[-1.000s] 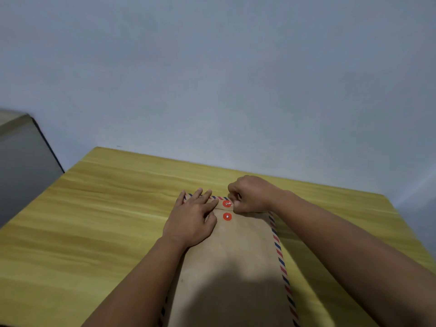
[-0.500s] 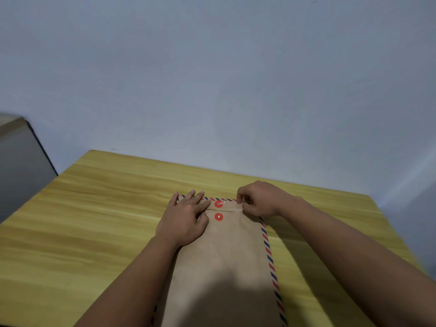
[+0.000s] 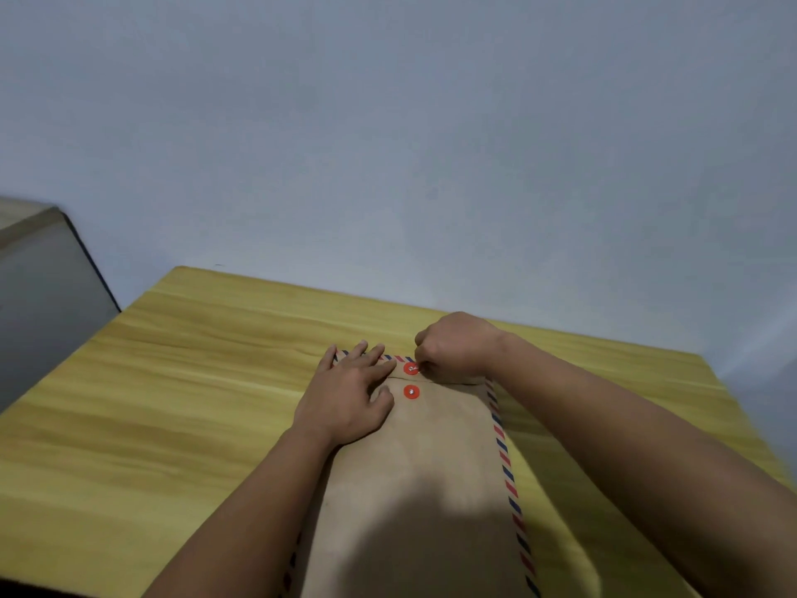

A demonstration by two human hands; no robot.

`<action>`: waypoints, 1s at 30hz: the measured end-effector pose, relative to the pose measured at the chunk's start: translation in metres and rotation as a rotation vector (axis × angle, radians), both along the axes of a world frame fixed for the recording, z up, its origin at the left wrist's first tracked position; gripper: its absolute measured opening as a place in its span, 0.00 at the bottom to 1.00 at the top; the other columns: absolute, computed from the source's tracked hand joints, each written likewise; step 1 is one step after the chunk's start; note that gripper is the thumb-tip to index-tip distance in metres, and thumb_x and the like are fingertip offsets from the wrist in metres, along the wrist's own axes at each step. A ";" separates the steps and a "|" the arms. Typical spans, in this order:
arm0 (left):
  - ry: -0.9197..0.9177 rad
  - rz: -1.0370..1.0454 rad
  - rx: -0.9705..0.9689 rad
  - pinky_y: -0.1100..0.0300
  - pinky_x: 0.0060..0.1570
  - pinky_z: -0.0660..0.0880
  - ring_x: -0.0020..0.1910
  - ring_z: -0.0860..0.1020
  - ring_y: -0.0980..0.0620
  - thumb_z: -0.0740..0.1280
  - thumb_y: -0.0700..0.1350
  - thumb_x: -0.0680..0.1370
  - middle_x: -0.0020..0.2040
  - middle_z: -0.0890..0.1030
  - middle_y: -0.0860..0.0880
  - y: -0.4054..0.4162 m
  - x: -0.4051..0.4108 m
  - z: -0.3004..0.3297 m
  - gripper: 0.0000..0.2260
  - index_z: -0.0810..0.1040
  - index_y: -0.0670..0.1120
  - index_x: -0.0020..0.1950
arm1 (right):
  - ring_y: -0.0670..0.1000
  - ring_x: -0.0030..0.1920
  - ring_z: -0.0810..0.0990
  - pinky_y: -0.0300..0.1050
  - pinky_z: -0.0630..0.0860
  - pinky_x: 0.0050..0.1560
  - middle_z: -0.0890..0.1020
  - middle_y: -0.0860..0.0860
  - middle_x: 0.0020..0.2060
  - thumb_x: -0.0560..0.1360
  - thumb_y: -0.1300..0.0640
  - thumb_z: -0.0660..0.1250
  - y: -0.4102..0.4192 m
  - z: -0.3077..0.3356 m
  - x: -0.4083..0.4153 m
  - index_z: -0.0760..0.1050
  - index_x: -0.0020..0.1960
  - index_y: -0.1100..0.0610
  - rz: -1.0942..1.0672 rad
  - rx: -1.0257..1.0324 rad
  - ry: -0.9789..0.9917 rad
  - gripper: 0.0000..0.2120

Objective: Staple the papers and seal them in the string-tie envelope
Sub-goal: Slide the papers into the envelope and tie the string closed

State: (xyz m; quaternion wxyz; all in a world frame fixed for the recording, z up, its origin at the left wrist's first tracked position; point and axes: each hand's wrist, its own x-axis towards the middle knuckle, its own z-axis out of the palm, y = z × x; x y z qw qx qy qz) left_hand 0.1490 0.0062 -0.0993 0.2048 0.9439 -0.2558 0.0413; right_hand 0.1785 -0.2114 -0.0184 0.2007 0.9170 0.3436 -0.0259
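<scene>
Head view, looking forward and down. A brown string-tie envelope [image 3: 422, 481], edged with red and blue diagonal stripes, lies flat on a yellow wood-grain worktop [image 3: 181, 407], its long axis running away from the viewer and its near end passing out of the lower edge of the view. The flap [image 3: 431, 375] at the far end is folded down onto the envelope body. Two red discs sit one behind the other near the envelope's midline: the upper disc [image 3: 411, 368] on the flap, the lower disc [image 3: 412, 391] on the body just beside the flap edge. The left hand [image 3: 345, 394] rests palm down on the far left part of the envelope, its fingers [image 3: 366, 353] straight and slightly spread, reaching the flap and the striped far edge. The right hand [image 3: 457, 345] is held over the flap's right part with fingers curled, the fingertips drawn together just beside the upper disc; a thin pale string seems to be pinched there, though it is too fine to confirm. The papers are not visible. A pale wall [image 3: 388, 144] stands behind the worktop; a grey surface [image 3: 39, 295] lies at the left.
</scene>
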 end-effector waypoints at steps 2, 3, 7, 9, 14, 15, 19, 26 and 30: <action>-0.008 0.001 -0.004 0.44 0.80 0.47 0.81 0.56 0.55 0.56 0.56 0.77 0.80 0.65 0.55 0.000 0.001 -0.002 0.26 0.70 0.59 0.76 | 0.56 0.37 0.71 0.47 0.63 0.35 0.81 0.50 0.42 0.82 0.51 0.61 0.001 -0.001 -0.001 0.82 0.49 0.55 0.007 0.001 -0.007 0.13; -0.008 0.003 -0.004 0.44 0.80 0.47 0.81 0.56 0.55 0.56 0.56 0.77 0.80 0.65 0.55 0.000 0.001 -0.002 0.26 0.70 0.59 0.76 | 0.56 0.36 0.71 0.47 0.64 0.35 0.80 0.50 0.41 0.82 0.51 0.61 0.001 -0.002 -0.001 0.82 0.49 0.55 0.008 0.002 -0.014 0.13; 0.004 0.000 0.001 0.45 0.80 0.45 0.81 0.55 0.56 0.56 0.57 0.78 0.80 0.64 0.56 0.000 0.003 -0.002 0.26 0.69 0.59 0.76 | 0.56 0.36 0.71 0.48 0.66 0.35 0.77 0.50 0.40 0.82 0.52 0.61 0.001 -0.003 0.002 0.81 0.50 0.56 0.005 -0.029 0.003 0.12; 0.007 0.005 -0.003 0.45 0.80 0.45 0.81 0.55 0.56 0.56 0.57 0.77 0.80 0.64 0.56 -0.001 0.003 -0.002 0.26 0.69 0.59 0.76 | 0.55 0.38 0.72 0.49 0.67 0.37 0.78 0.51 0.44 0.83 0.53 0.60 0.003 -0.002 0.003 0.80 0.53 0.57 -0.016 -0.050 0.039 0.12; 0.017 0.009 -0.014 0.45 0.80 0.45 0.81 0.55 0.56 0.56 0.56 0.77 0.80 0.64 0.56 -0.002 0.003 -0.002 0.26 0.70 0.59 0.76 | 0.56 0.43 0.77 0.48 0.70 0.37 0.79 0.52 0.49 0.81 0.53 0.61 0.003 0.000 0.000 0.79 0.54 0.58 -0.071 0.008 0.097 0.11; 0.017 0.011 -0.015 0.45 0.80 0.46 0.81 0.56 0.56 0.56 0.56 0.76 0.80 0.64 0.56 -0.002 0.002 -0.002 0.26 0.70 0.59 0.75 | 0.56 0.44 0.79 0.48 0.70 0.37 0.79 0.52 0.48 0.79 0.53 0.62 0.002 -0.002 -0.001 0.80 0.53 0.57 -0.081 0.052 0.091 0.10; 0.015 0.009 -0.013 0.45 0.80 0.46 0.81 0.56 0.55 0.55 0.56 0.76 0.80 0.65 0.56 -0.002 0.001 0.000 0.27 0.71 0.58 0.75 | 0.55 0.43 0.78 0.47 0.71 0.36 0.80 0.49 0.42 0.72 0.52 0.67 -0.001 -0.011 -0.008 0.79 0.45 0.55 -0.163 0.286 0.082 0.07; 0.020 0.009 -0.006 0.44 0.80 0.46 0.81 0.55 0.55 0.51 0.59 0.74 0.80 0.64 0.56 -0.002 0.002 -0.001 0.30 0.71 0.59 0.75 | 0.51 0.37 0.80 0.53 0.80 0.39 0.81 0.47 0.33 0.68 0.52 0.70 0.000 -0.016 -0.018 0.77 0.38 0.52 -0.382 0.664 0.176 0.04; 0.015 0.005 -0.014 0.43 0.80 0.46 0.81 0.56 0.54 0.53 0.58 0.74 0.80 0.65 0.55 -0.002 0.003 -0.002 0.29 0.71 0.58 0.75 | 0.49 0.38 0.78 0.54 0.78 0.41 0.80 0.46 0.34 0.70 0.54 0.70 -0.005 -0.011 -0.018 0.76 0.41 0.50 -0.408 0.644 0.262 0.03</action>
